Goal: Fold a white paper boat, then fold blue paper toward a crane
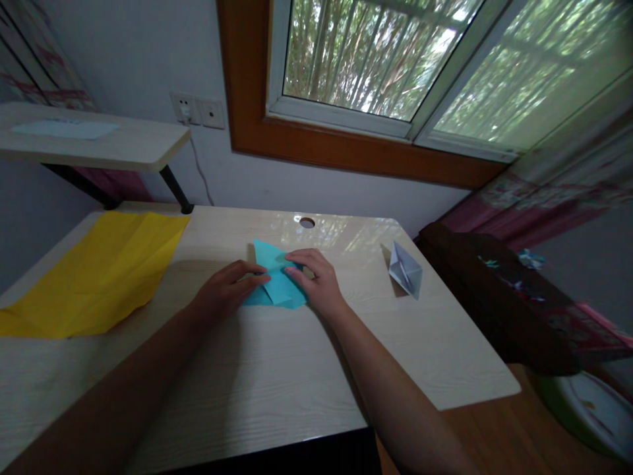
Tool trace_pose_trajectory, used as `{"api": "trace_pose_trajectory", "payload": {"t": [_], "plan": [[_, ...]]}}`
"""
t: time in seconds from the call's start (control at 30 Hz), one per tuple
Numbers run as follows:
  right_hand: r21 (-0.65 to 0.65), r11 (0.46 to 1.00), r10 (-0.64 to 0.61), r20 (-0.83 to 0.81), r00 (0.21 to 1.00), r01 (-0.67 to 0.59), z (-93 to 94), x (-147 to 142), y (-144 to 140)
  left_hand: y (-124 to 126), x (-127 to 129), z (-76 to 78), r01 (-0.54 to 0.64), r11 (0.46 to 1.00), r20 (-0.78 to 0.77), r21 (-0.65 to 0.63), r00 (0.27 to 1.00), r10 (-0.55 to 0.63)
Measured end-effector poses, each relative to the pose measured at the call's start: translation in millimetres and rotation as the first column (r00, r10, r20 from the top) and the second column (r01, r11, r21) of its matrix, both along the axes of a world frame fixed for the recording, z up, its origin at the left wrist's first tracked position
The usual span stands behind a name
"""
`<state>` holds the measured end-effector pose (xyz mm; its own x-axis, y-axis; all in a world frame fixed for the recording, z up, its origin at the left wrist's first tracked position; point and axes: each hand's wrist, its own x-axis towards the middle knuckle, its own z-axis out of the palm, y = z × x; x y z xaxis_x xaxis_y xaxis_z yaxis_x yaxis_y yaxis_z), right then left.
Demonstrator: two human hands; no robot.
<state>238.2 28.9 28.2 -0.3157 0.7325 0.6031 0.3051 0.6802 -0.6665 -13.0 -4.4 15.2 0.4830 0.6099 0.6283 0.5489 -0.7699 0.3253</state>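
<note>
Left hand [235,285] pinches our part-folded blue paper [283,285]; right hand [319,280] half-curled, grip unclear. White paper [406,269] at 3 o'clock's folded, yellow sheet [111,270] isn't.

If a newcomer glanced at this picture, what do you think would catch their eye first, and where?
Probably the large yellow sheet, spread on the left side of the pale desk. Next might come the bright turquoise paper near the desk's middle, with the left hand and right hand both on it. A folded, pale paper piece sits apart to the right.
</note>
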Motion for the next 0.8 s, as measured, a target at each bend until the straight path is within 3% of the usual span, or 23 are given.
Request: {"api": "trace_pose_trajectory", "payload": {"t": [0.2, 0.27, 0.37, 0.43, 0.57, 0.8], "plan": [[-0.264, 0.958, -0.184, -0.253, 0.95, 0.115, -14.6, 1.6, 9.0, 3.4, -3.3, 1.7, -0.215, 0.976, 0.168, 0.037, 0.964, 0.206], [-0.398, 0.917, -0.159, -0.313, 0.936, 0.023, -22.6, 1.0, 13.3, 4.3, -4.6, 2.3, -0.289, 0.956, 0.187, 0.047, 0.943, 0.276], [-0.525, 0.822, 0.006, -0.383, 0.924, -0.223, -27.9, -1.4, 14.6, 4.5, -5.0, 3.4, -0.359, 0.933, 0.207, 0.04, 0.916, 0.344], [-0.527, 0.802, 0.094, -0.351, 0.932, -0.279, -26.2, -4.0, 11.9, 3.8, -3.5, 4.6, -0.383, 0.923, 0.219, 0.027, 0.904, 0.368], [-0.449, 0.855, 0.169, -0.229, 0.959, -0.258, -18.8, -11.2, 4.4, 2.6, 1.6, 5.2, -0.399, 0.917, 0.235, 0.028, 0.894, 0.382], [-0.459, 0.849, 0.133, -0.292, 0.947, -0.261, -17.4, -17.5, 0.3, 4.6, 5.4, 1.1, -0.381, 0.923, 0.208, 0.059, 0.909, 0.362]]}}
